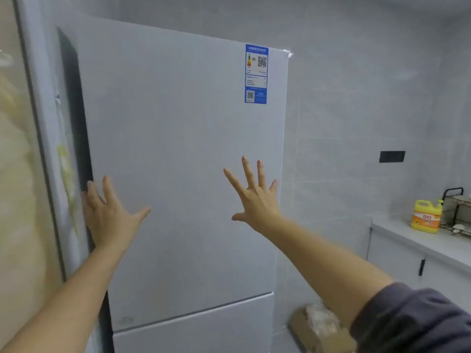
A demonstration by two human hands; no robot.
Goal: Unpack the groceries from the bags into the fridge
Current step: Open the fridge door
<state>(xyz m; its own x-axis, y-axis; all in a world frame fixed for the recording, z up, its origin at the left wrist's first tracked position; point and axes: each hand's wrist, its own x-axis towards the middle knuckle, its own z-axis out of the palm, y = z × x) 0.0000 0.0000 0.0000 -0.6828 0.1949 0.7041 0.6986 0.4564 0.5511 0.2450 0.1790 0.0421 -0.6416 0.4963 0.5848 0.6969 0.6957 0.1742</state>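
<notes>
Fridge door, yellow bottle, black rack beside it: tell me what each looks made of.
Fridge door: smooth matte white panel with soft even sheen, probably painted metal, though coated plastic is possible. Yellow bottle: opaque moulded plastic, slightly glossy. Black rack: thin dark rods, likely coated metal wire.

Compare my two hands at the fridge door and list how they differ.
The left hand sits at the left edge of the upper fridge door, by the dark strip; the right hand is over the door's face, further right.
The right hand is higher in view than the left hand.
The right hand's fingers splay wide; the left hand's lie closer together, thumb out.
Shared: both are open and hold nothing.
</notes>
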